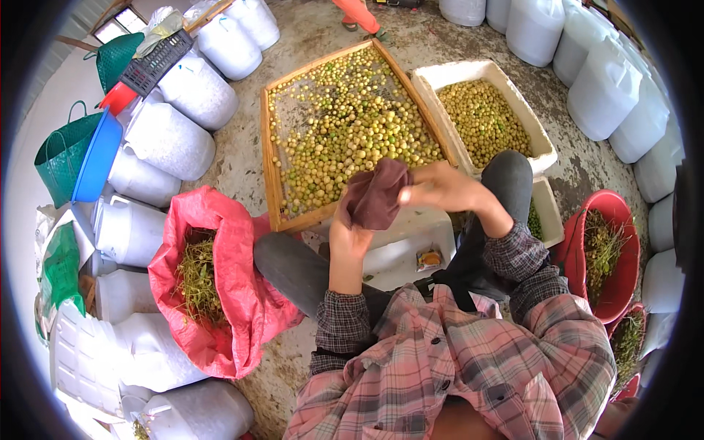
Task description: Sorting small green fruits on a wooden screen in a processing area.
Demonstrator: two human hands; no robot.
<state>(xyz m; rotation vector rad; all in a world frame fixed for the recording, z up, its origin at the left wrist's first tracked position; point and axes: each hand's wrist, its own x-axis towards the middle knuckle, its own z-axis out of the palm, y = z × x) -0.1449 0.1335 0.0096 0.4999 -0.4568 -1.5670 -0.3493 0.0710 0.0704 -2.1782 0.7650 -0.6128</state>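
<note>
A crumpled dark brown cloth point(378, 194) is in my left hand point(350, 236), which grips it from below, over the near edge of a wood-framed tray point(268, 158). My right hand point(451, 189) is beside the cloth on its right, fingers stretched toward it and thumb apart; its fingertips are partly behind the cloth, and I cannot tell if they touch it. Small round yellow-green fruits point(337, 132) cover much of the tray. A white foam box point(544, 150) holding more of these fruits stands to the tray's right.
A red sack point(246, 293) of stems stands by my left knee, a red tub point(623, 282) of stems at my right. A white container point(389, 275) and a small packet point(429, 259) lie between my legs. Pale plastic drums point(169, 139) line both sides. Someone's orange-clad leg point(358, 13) shows far off.
</note>
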